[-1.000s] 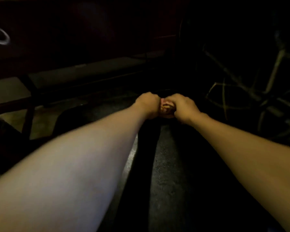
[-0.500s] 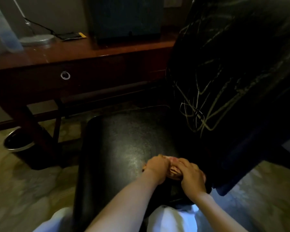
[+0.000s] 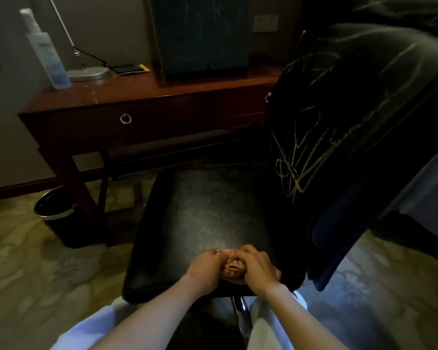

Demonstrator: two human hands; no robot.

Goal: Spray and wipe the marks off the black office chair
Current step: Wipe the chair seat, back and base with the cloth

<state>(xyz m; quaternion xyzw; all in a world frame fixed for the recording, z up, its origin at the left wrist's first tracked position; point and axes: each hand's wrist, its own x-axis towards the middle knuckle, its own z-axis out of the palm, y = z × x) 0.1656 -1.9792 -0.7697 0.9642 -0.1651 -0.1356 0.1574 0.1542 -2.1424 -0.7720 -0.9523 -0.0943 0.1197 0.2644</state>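
Observation:
The black office chair has a seat (image 3: 202, 218) in the middle and a backrest (image 3: 352, 117) at the right, scrawled with pale yellowish marks (image 3: 296, 170). At the seat's near edge, my left hand (image 3: 204, 272) and my right hand (image 3: 258, 270) are pressed together. Both hands have their fingers curled round a small crumpled pinkish cloth (image 3: 234, 269), most of which they hide. A tall clear spray bottle (image 3: 47, 54) stands on the left end of the wooden desk (image 3: 142, 94), far from both hands.
A lamp base (image 3: 89, 73) and a dark box (image 3: 202, 34) stand on the desk. A black bin (image 3: 58, 213) sits on the patterned floor by the desk leg. The chair's chrome column (image 3: 242, 317) shows between my knees.
The view has pulled back and up from a dark close look at the seat to the whole chair and desk. Both hands stay together on the cloth at the seat's near edge.

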